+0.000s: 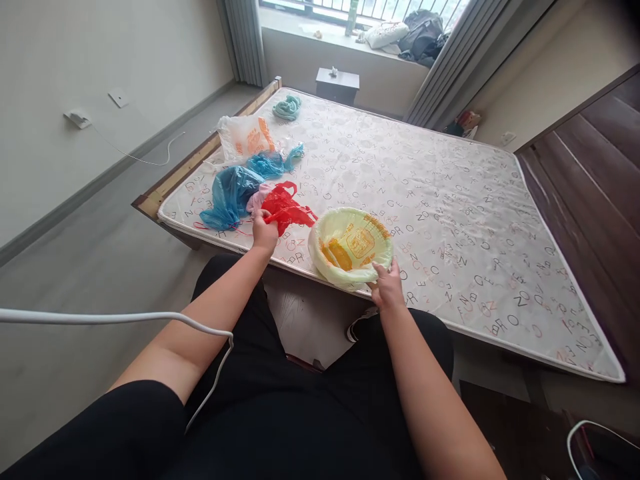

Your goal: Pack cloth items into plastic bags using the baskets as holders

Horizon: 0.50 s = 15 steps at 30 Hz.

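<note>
My left hand [265,230] pinches the near edge of a crumpled red plastic bag [286,208] on the mattress. My right hand [387,283] grips the near right rim of a round bin [325,263] lined with a pale green bag with orange print. The bin sits tilted at the mattress's front edge, its opening facing up and toward me. Beside the red bag lie a pink bag [257,200] and blue bags [233,193]. Farther back are a clear bag with orange print [245,138] and a teal bag [287,107].
The letter-printed mattress [450,220] rests on a wooden bed frame [155,197]. A white cable [100,319] hangs across my left arm. Behind the bed stands a small nightstand [338,81], below a windowsill holding bags [420,33]. A dark headboard [590,153] rises at the right.
</note>
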Tool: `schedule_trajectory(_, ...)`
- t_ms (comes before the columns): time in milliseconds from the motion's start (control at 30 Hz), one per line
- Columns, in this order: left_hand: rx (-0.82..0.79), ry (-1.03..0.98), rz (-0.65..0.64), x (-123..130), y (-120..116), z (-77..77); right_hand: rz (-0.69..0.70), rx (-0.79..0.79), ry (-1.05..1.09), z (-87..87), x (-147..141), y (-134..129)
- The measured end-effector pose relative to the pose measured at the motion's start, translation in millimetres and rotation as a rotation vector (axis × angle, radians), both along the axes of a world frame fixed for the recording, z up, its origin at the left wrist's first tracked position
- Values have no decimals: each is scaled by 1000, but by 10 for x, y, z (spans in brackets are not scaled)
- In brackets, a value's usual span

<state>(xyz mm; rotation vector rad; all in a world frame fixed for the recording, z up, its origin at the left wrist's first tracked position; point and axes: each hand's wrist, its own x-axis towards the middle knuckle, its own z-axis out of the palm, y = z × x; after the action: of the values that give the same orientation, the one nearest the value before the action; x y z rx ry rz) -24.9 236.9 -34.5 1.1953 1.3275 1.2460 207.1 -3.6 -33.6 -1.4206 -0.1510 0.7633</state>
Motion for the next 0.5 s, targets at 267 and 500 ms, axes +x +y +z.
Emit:
schedule_trajectory(267,-47,-317,-68,-515,-1335,430,128,121,-960,423,-779,-193)
schedule_trajectory(500,-625,-738,-616,-267,-1881,282,569,193,-1205,314,-1418,-133)
